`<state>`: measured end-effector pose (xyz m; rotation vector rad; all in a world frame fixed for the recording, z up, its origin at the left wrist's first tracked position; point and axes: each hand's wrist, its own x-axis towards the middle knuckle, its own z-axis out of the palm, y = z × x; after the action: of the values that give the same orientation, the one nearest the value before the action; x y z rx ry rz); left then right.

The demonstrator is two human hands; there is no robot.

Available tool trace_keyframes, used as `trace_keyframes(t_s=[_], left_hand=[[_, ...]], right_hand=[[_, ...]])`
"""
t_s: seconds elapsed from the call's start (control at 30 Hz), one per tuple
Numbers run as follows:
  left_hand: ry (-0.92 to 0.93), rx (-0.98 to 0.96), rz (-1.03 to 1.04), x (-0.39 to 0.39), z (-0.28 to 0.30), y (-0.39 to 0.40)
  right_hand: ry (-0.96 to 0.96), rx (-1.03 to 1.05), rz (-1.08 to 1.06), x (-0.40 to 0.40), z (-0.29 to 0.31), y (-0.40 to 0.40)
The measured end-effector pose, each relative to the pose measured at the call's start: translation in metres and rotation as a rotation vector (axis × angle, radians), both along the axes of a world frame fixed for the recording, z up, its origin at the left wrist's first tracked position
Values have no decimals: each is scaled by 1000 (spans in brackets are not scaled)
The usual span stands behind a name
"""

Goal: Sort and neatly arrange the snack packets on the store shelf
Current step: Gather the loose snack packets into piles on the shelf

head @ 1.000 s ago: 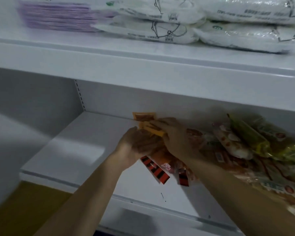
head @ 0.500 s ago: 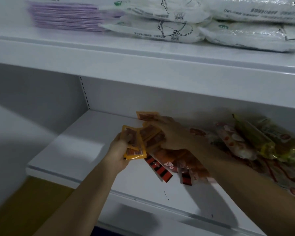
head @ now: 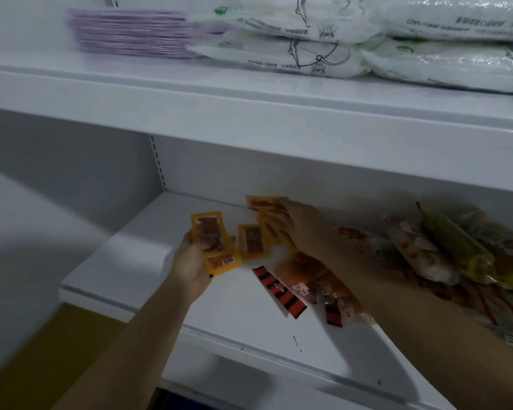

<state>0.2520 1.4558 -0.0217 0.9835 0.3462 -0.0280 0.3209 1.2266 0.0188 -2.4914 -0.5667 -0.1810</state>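
My left hand (head: 190, 258) has a grip on a few orange packets (head: 209, 232), one (head: 251, 241) loose beside them. Right hand (head: 296, 223) rests on more orange ones (head: 264, 202) by the shelf (head: 125, 261) back wall; can't tell its grip. Labels too blurry. Left half's open.

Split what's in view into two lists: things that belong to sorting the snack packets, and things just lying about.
Part of the job:
- orange packets gripped in the left hand
- orange packets under the right hand
- red-striped packets
- mixed snack pile
- lower shelf

Lying about:
- white bags on the upper shelf
- purple stack
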Motion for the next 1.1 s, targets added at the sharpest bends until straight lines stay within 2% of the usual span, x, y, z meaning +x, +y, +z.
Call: trace_keyframes(t_s=[0.07, 0.13, 0.23, 0.3, 0.4, 0.53, 0.6, 0.7, 0.77, 0.87, 1.03, 1.1], left_hand=[[1, 34, 2, 6, 3, -10], [-52, 43, -84, 8, 9, -28], [-105, 76, -148, 9, 14, -58], [-76, 119, -152, 9, 13, -70], [-97, 185, -194, 10, 7, -75], [6, 138, -107, 14, -1, -59], [75, 146, -36, 15, -6, -49], [135, 162, 19, 15, -11, -39], [156, 158, 24, 13, -13, -35], [161, 132, 28, 10, -16, -30], [114, 66, -19, 8, -11, -27], [82, 76, -46, 10, -8, -28]], right_hand=[[76, 188, -25, -4, -3, -4], [273, 357, -2, -13, -5, -2], [372, 439, -5, -24, -11, 10], [367, 376, -26, -29, -18, 15], [394, 176, -6, -35, -22, 17], [192, 69, -98, -7, -12, 8], [140, -151, -170, 17, -12, 2], [304, -483, -167, 39, -24, 5], [307, -541, -165, 49, -35, 12], [191, -605, -147, 61, -45, 18], [62, -564, -120, 53, -33, 16], [22, -486, -114, 46, -21, 12]])
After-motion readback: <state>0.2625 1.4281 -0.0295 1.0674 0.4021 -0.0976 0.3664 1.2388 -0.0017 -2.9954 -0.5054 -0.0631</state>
